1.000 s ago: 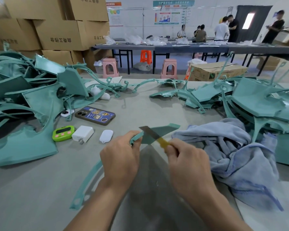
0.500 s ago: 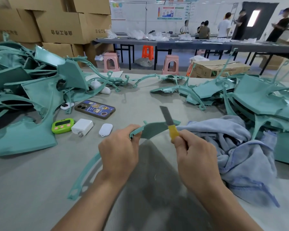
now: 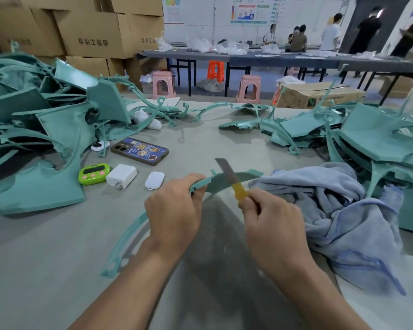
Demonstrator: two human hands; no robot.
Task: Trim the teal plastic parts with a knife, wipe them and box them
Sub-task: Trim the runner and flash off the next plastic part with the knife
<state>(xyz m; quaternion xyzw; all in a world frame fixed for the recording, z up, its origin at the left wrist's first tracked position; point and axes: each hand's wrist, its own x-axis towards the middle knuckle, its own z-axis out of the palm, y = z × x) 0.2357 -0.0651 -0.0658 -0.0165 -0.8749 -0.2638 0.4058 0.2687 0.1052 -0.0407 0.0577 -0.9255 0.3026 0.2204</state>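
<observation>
While boxes [image 3: 93, 36] sit closed, left hand [image 3: 174, 210] grips teal part [image 3: 247, 175], right hand [image 3: 272, 222] knife [image 3: 226, 169].

A row of dark printed Chinese characters runs across the face of the big cardboard box [image 3: 93, 41] in the stack. The strokes are blurred; it seems to include 工 and 作, and the rest is unreadable. A shorter row on the neighbouring box [image 3: 148, 40] cannot be made out. The wall poster [image 3: 249, 11] carries a heading and coloured charts, its lettering too small to read. The phone case [image 3: 140, 151] bears cartoon stickers with tiny illegible writing
</observation>
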